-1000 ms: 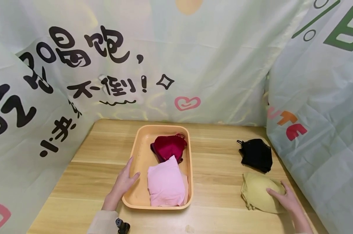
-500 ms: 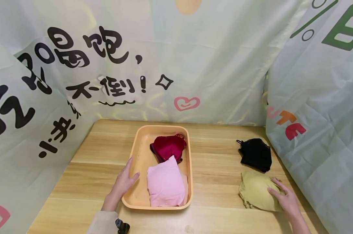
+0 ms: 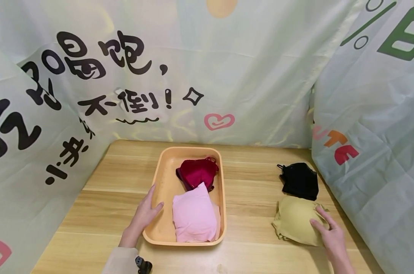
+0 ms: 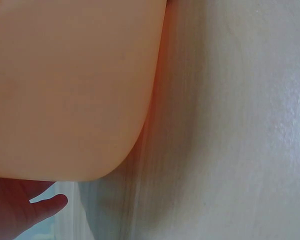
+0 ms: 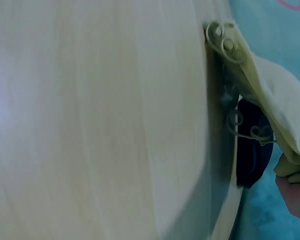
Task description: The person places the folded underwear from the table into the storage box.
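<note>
In the head view, my left hand (image 3: 145,211) holds the left rim of an orange plastic tray (image 3: 162,224), thumb on the inner side. Inside the tray lie a dark red bra (image 3: 198,173) and, nearer me, a pink folded garment (image 3: 194,215). Over at the right, my right hand (image 3: 331,232) grips a yellow bra (image 3: 297,220) by its right end. The right wrist view shows this yellow bra (image 5: 275,105) tilted above the table, small strap rings dangling. Just behind it is a black bra (image 3: 299,180) on the tabletop.
The wooden table (image 3: 251,190) is bordered by printed cloth curtains (image 3: 261,76) at the back and both sides. A small black object (image 3: 144,265) sits at my left sleeve (image 3: 121,260). Bare wood lies between the tray and the yellow bra.
My right hand has moved slightly left with the yellow bra, whose left end has shifted toward the tray. The left hand, tray and black bra stay put.
</note>
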Available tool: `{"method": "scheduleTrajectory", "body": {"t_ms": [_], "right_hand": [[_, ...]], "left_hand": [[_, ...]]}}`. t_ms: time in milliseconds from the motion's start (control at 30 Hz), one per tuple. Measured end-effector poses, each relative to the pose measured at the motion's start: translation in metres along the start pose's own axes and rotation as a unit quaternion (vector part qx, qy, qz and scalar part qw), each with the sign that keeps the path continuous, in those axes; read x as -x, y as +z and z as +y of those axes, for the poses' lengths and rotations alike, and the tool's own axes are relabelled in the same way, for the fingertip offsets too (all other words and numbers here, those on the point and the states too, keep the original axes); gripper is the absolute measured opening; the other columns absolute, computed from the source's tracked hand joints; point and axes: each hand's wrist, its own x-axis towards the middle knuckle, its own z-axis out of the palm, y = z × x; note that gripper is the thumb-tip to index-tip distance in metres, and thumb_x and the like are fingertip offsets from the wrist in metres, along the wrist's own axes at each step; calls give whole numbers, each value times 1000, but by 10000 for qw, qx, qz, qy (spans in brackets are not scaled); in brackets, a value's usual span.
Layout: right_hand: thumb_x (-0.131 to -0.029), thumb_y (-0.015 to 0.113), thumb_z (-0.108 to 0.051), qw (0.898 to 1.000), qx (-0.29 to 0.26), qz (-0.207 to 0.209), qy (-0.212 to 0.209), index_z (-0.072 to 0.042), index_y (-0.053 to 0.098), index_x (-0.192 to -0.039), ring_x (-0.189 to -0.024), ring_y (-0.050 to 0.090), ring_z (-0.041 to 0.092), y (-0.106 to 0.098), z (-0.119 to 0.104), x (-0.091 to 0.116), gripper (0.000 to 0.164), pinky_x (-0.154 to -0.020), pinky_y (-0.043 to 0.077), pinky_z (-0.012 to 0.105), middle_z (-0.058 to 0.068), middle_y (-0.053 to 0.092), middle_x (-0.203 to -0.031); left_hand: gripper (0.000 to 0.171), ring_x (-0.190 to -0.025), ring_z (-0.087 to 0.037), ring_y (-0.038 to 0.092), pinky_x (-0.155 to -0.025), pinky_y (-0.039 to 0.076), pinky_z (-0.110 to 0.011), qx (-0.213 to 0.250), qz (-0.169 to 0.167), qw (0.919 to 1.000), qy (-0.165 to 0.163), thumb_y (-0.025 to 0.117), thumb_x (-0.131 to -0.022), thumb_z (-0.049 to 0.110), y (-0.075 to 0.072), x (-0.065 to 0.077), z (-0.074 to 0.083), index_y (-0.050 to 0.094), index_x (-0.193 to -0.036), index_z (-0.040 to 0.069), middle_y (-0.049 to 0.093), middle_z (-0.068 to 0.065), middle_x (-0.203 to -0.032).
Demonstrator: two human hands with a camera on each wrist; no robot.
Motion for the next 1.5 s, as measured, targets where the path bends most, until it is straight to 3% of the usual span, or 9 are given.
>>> {"method": "scheduleTrajectory", "body": {"t_ms": [300, 467, 667, 933, 1167, 1267, 1367, 1433, 1500], "right_hand": [[-87, 61, -16, 9991, -426, 26, 32, -22, 38, -139, -131, 5, -7, 23, -6, 11, 57, -100, 16, 1, -40, 43, -115], [-87, 61, -14, 9983, -578, 23, 3, -20, 39, -139, -132, 7, -5, 33, -7, 14, 56, -93, 25, 0, -28, 40, -125], [-88, 60, -15, 9977, -673, -59, 78, -19, 37, -139, -133, 4, -3, 41, -8, 17, 57, -101, 19, 4, -24, 37, -130], [-89, 59, -13, 9932, -1156, -49, 90, -17, 38, -139, -136, 5, 2, 48, -11, 21, 54, -83, 36, 0, -29, 44, -120], [-89, 57, -12, 9907, -1353, -98, 95, -18, 39, -138, -134, 8, 1, 56, -17, 26, 52, -69, 42, 1, -15, 34, -136], [-90, 57, -14, 9901, -1390, -151, 155, -24, 42, -137, -106, 45, -6, 61, -20, 28, 50, -54, 41, 3, -7, 24, -144], [-90, 56, -15, 9890, -1452, -191, 198, -28, 46, -134, -63, 45, -9, 66, -21, 30, 47, -46, 37, 3, -4, 19, -149], [-91, 55, -12, 9877, -1538, -222, 147, -26, 45, -134, -74, 50, -6, 71, -22, 31, 47, -50, 39, 2, -6, 22, -147], [-91, 54, -10, 9866, -1603, -280, 95, -22, 42, -136, -116, 38, -4, 74, -22, 31, 48, -66, 40, -1, -10, 28, -142]], "left_hand": [[77, -128, -47, 27, -105, 23, -55, -61, -53, 10000, -13, 59, -86, 16, -1, 1, 1, 12, -146, 3, 23, -29, -144], [76, -128, -47, 26, -105, 23, -55, -60, -64, 10000, 15, 58, -87, 15, -2, 1, 1, 12, -145, 3, 22, -29, -144], [76, -129, -47, 25, -105, 23, -55, -33, -61, 10000, 18, 58, -87, 16, -1, 2, 2, 12, -146, 3, 22, -29, -144], [74, -126, -48, 29, -103, 26, -57, -56, 80, 9998, 181, 59, -86, 13, 0, 2, 1, 16, -144, -1, 27, -31, -141], [75, -127, -47, 28, -104, 25, -56, -2, 47, 9999, 127, 59, -85, 14, -1, 2, 0, 15, -144, 1, 26, -30, -142], [75, -127, -47, 28, -104, 25, -56, -17, 44, 9999, 127, 59, -85, 14, -1, 2, 0, 15, -144, 0, 26, -30, -142], [75, -127, -48, 28, -104, 25, -56, -19, 53, 9999, 145, 59, -85, 14, -1, 2, 0, 15, -144, 0, 26, -30, -142], [75, -127, -48, 29, -104, 25, -56, -26, 58, 9999, 158, 59, -85, 14, 0, 1, 0, 15, -144, 0, 26, -30, -142], [75, -126, -48, 29, -104, 26, -56, -37, 65, 9999, 156, 60, -85, 15, 0, 1, 0, 16, -144, 0, 27, -30, -141]]}}
